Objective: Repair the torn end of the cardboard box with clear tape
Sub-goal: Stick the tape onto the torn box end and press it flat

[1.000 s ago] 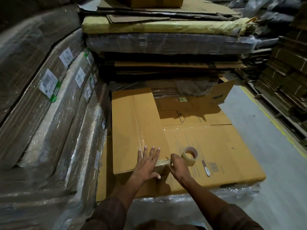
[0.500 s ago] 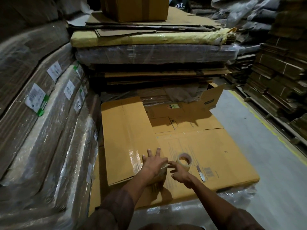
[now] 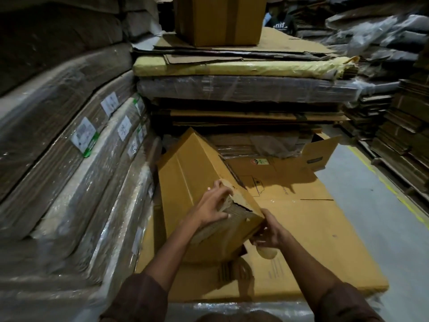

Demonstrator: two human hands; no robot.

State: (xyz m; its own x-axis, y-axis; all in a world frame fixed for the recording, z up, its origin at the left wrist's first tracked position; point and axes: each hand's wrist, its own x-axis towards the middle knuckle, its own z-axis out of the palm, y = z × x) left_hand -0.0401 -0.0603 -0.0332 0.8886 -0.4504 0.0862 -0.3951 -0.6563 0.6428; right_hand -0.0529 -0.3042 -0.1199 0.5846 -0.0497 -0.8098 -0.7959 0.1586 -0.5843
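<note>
A flattened yellow-brown cardboard box (image 3: 190, 177) is tilted up off the stack, its torn near end (image 3: 239, 205) raised towards me with a jagged dark rip. My left hand (image 3: 212, 205) grips that torn end from the left, fingers curled over the ragged edge. My right hand (image 3: 270, 231) holds the box's lower right corner from underneath. The roll of clear tape (image 3: 267, 252) shows just below my right hand, partly hidden; whether the hand holds it is unclear.
The box lies on a larger flat carton (image 3: 313, 240) atop a wrapped pallet. Plastic-wrapped cardboard bundles (image 3: 76, 159) rise on the left, more stacks (image 3: 243, 89) behind with a closed box (image 3: 220, 19) on top. Grey floor (image 3: 383, 217) with a yellow line runs along the right.
The flap lay flat under my left palm; now the box end is lifted and tilted up, with both hands gripping it. The view has moved closer and lower.
</note>
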